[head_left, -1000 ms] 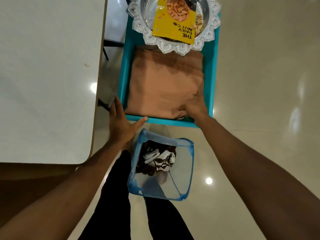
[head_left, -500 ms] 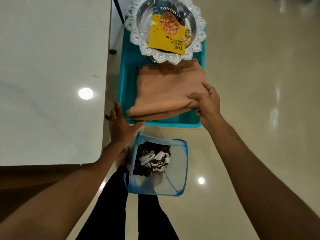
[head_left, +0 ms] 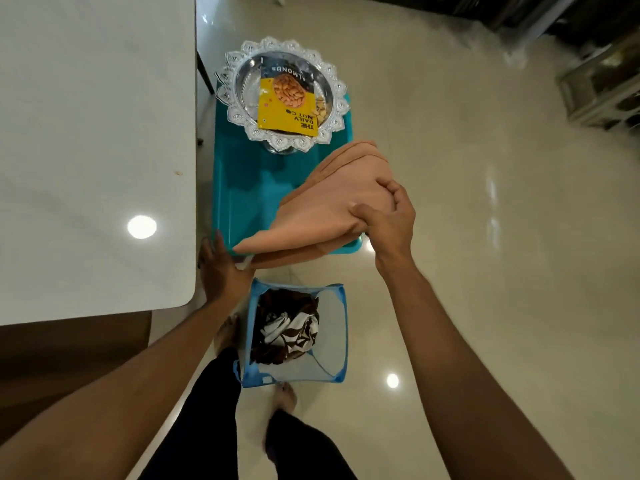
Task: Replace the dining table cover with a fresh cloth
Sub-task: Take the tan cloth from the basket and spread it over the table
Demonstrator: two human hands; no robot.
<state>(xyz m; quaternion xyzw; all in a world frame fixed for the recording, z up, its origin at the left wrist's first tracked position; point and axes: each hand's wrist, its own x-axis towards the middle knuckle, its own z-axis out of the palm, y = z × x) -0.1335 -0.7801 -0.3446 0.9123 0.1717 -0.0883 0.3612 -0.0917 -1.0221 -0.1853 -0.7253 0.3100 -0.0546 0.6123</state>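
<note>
A folded peach cloth [head_left: 322, 209] is lifted off the teal tray [head_left: 242, 188], tilted, its lower corner hanging over the tray's near edge. My right hand [head_left: 388, 220] pinches the cloth's right side. My left hand [head_left: 218, 268] lies flat by the tray's near left corner, fingers spread, holding nothing. The bare white dining table [head_left: 90, 150] fills the left. A blue mesh basket [head_left: 332, 341] on the floor in front of my feet holds a crumpled brown-and-white cloth [head_left: 287, 327].
A silver scalloped dish [head_left: 239, 88] with a yellow almond packet [head_left: 287, 102] stands at the far end of the teal tray. Glossy tiled floor spreads to the right. Dark furniture and a low shelf [head_left: 602, 88] sit at the top right.
My right hand gripped the folded peach cloth and raised it off the teal tray toward the right. The left hand stayed at the tray's near corner.
</note>
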